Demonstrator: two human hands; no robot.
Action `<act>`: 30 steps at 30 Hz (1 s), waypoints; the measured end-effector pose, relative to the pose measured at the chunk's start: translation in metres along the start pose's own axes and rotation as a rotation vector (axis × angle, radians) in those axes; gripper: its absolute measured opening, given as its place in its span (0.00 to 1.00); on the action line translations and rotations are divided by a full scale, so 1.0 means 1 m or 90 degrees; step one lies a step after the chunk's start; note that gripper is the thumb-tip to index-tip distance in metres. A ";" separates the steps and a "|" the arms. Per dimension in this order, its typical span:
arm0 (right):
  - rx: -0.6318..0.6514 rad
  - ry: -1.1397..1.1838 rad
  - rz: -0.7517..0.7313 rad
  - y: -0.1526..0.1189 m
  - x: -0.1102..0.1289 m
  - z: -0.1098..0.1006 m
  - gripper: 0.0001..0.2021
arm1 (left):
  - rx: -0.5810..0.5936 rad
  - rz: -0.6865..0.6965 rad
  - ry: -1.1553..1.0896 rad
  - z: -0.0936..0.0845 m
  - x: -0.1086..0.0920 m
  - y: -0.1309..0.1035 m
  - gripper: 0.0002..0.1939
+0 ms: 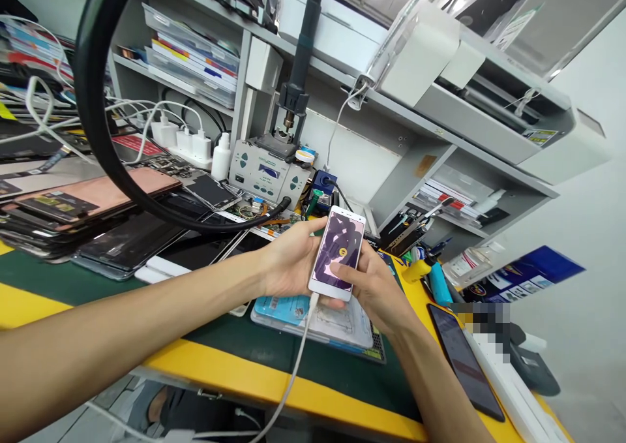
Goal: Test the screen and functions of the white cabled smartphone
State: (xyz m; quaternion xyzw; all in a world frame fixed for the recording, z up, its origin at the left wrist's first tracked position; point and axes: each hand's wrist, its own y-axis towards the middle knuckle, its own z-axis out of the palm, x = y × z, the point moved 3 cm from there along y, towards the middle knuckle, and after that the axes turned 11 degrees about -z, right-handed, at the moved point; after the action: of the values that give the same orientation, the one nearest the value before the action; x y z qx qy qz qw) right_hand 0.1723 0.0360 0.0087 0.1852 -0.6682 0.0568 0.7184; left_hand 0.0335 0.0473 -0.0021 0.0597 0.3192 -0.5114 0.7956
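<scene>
A white smartphone (348, 229) is held up above the bench, its lit screen showing dark and pink patches and a small yellow round mark. My left hand (293, 260) grips it from the left side and from behind, with fingertips showing below its lower edge. Around its right edge closes my right hand (375, 280), the thumb lying on the lower part of the screen. A white charging cable (302, 348) is plugged into the phone's bottom end and hangs down past the bench edge. Under the hands lie flat blue and clear packages (281, 309).
Stacked phones and screens (117, 195) fill the left of the bench. A grey control unit (267, 172) stands behind, and a thick black hose (90, 104) loops in front. To the right lie a dark tablet (462, 358), a yellow bottle (415, 271) and shelves (513, 198).
</scene>
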 end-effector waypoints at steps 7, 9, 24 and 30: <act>-0.061 0.006 0.028 0.003 -0.004 0.002 0.23 | -0.019 0.018 0.025 0.004 -0.001 -0.003 0.27; -0.100 0.012 0.052 0.004 -0.008 0.001 0.23 | -0.030 0.025 0.030 0.003 0.001 -0.001 0.26; -0.218 0.056 0.045 0.006 -0.020 -0.002 0.24 | -0.047 0.071 0.066 0.004 0.004 -0.001 0.19; -0.226 0.053 0.050 0.005 -0.019 -0.002 0.27 | -0.044 0.065 0.049 0.004 0.005 -0.002 0.21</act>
State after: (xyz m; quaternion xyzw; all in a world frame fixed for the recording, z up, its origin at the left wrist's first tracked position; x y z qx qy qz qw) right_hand 0.1703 0.0440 -0.0095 0.0267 -0.6441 -0.0263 0.7640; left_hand 0.0354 0.0405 -0.0013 0.0681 0.3636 -0.4562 0.8093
